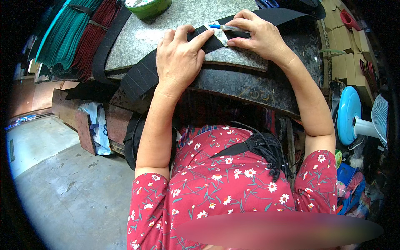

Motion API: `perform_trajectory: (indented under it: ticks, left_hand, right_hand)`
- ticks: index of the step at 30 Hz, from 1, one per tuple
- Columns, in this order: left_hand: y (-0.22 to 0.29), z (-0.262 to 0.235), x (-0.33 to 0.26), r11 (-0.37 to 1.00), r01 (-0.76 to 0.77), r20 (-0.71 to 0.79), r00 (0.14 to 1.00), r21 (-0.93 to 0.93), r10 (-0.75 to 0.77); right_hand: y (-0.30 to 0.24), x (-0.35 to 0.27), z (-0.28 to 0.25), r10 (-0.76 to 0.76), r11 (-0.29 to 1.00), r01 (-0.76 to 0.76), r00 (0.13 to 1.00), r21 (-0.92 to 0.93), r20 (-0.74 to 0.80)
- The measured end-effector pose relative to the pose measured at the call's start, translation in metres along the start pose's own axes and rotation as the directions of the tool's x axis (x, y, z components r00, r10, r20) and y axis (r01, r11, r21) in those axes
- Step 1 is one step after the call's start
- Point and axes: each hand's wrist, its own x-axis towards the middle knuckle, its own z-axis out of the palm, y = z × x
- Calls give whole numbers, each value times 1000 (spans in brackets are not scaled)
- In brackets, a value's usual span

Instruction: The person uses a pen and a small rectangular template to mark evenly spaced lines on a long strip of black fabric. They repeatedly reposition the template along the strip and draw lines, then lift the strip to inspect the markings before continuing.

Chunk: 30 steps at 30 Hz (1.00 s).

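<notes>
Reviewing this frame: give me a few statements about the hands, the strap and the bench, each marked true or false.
1. The left hand lies flat on the black strap. True.
2. The right hand holds scissors. False: it holds a blue-capped pen.
3. A small pale template lies on the strap between the hands. True.
4. The strap lies on a wooden board. False: it lies on a speckled stone slab.
5. A green tin stands at the slab's far edge. True.
</notes>
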Motion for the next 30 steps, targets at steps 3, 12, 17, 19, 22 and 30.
perform_trajectory:
  ticks: [3, 12, 17, 19, 22, 30]
  left_hand:
    - [-6, 1, 7, 1000, -11, -31, 999, 15, 12]
    - [-5, -3, 8, 1000, -20, -27, 999, 17, 20]
    - [-6, -5, 13, 996, -86, -32, 996, 9, 87]
    - [-5, -2, 18, 993, -108, -60, 993, -38, 106]
    - [-5, 2, 24, 988, -122, -101, 989, -99, 112]
    - [7, 7, 32, 987, -29, -121, 993, -157, 10]
  right_hand:
    - [4, 8, 0, -51, 999, 50, 997, -15, -62]
    - [3, 7, 2, -36, 999, 35, 998, -29, -49]
    - [2, 7, 2, -76, 996, 72, 995, -59, -66]
    - [7, 12, -1, -84, 993, 87, 996, 85, -39]
    - [18, 14, -8, 34, 958, -8, 996, 286, -87]
    - [8, 28, -13, 289, 309, -132, 956, 942, 39]
